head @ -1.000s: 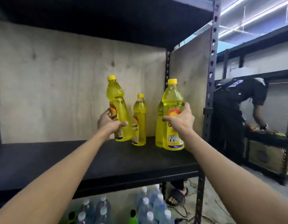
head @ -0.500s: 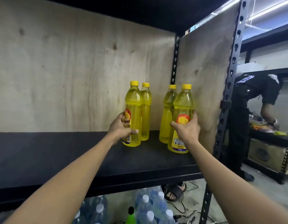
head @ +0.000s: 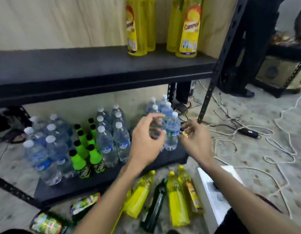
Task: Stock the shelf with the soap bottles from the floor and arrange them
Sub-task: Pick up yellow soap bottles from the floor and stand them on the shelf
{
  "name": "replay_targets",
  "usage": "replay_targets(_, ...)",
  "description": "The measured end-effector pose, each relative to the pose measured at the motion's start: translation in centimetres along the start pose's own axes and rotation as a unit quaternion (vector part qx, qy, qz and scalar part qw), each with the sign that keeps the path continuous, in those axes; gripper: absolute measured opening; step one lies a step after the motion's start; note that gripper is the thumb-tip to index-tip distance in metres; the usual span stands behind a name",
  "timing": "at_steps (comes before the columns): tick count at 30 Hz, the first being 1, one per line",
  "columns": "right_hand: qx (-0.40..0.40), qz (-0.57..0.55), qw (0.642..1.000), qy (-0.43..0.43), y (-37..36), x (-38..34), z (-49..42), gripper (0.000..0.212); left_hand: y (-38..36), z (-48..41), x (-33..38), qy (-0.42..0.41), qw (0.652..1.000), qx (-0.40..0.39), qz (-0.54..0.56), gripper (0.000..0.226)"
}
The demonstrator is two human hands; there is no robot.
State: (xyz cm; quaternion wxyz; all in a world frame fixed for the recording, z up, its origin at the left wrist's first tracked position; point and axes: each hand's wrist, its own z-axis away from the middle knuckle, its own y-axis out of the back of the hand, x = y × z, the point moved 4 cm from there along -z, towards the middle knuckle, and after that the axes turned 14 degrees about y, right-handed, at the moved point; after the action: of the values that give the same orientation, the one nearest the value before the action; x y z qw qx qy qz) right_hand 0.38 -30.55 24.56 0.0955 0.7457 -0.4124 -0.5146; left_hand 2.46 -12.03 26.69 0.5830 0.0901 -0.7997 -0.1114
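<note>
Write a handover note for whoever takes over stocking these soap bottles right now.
Left hand: empty, fingers loosely curled, in mid-air.
Right hand: loosely curled, blurred; a yellow speck at its fingertips, unclear if held.
Done: four yellow soap bottles stand at the upper shelf's right end.
To do: at least three yellow bottles lie on the floor; shelve them and line them up.
</note>
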Motion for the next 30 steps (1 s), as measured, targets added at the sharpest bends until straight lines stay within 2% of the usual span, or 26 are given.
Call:
replay_targets(2,-0.134,-0.011,0.977,-0.165,-3.3,5.9,5.5,0.017,-4.4,4.1,-7.4,0.174,0.978,-0.111,-0.018,0.037)
replay_targets(4,-0.204,-0.013,0.939,-0.275,-5.8,11.3,9.6,0.016,-8.5,7.6,-14.8,0.302,0.926,-0.206,-0.097,0.036)
replay_targets(6,-0.223,0.008,0.916,-0.335,-7.5,15.9,12.2,0.019,-11.7,10.3,-21.2,0.394,0.866,-0.267,-0.153,0.036)
replay_targets(9,-0.197,0.022,0.911,-0.362,-10.7,22.0,13.6,0.038,-15.9,13.1,-28.8,0.481,0.802,-0.291,-0.200,0.037)
replay_targets(11,-0.173,0.031,0.914,-0.366,-12.9,25.3,13.3,0.048,-18.4,13.9,-32.1,0.494,0.776,-0.308,-0.242,0.041)
replay_targets(14,-0.188,0.057,0.910,-0.364,-16.9,29.3,12.4,0.053,-21.4,14.9,-35.2,0.524,0.749,-0.311,-0.259,0.050)
replay_targets(18,-0.191,0.062,0.903,-0.380,-20.0,33.2,10.9,0.062,-24.8,13.8,-37.0,0.537,0.746,-0.309,-0.245,0.064)
replay_targets(22,-0.240,0.038,0.866,-0.438,-21.6,36.8,11.1,0.064,-26.4,13.4,-37.5,0.528,0.742,-0.294,-0.292,0.103)
replay_targets(25,-0.270,0.001,0.854,-0.444,-22.2,38.7,11.0,0.056,-26.7,13.4,-37.9,0.524,0.744,-0.256,-0.325,0.093)
replay_targets(28,-0.292,0.046,0.856,-0.424,-21.7,38.7,10.6,0.056,-26.4,13.0,-37.9,0.521,0.738,-0.262,-0.340,0.077)
replay_targets(30,-0.286,0.117,0.862,-0.402,-20.8,37.6,10.1,0.063,-25.8,12.8,-37.6,0.512,0.729,-0.281,-0.357,0.067)
